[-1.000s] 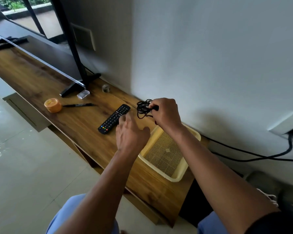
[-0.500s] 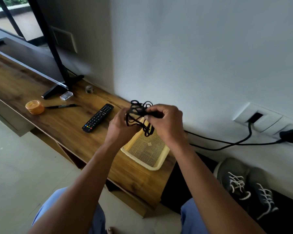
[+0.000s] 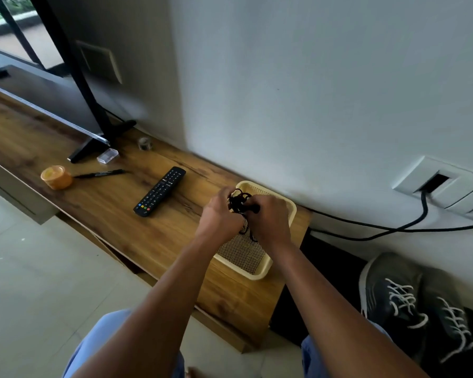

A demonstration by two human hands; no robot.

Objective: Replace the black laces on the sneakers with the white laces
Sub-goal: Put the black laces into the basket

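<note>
Black laces bunched between both hands, fingers gripping them, above basket

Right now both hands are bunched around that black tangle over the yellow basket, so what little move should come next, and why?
Probably lower the black laces into the yellow basket. Both the left hand and the right hand grip the bundle directly above it, and the sneakers on the floor already show white laces, so the black ones seem ready to be put away.
</note>
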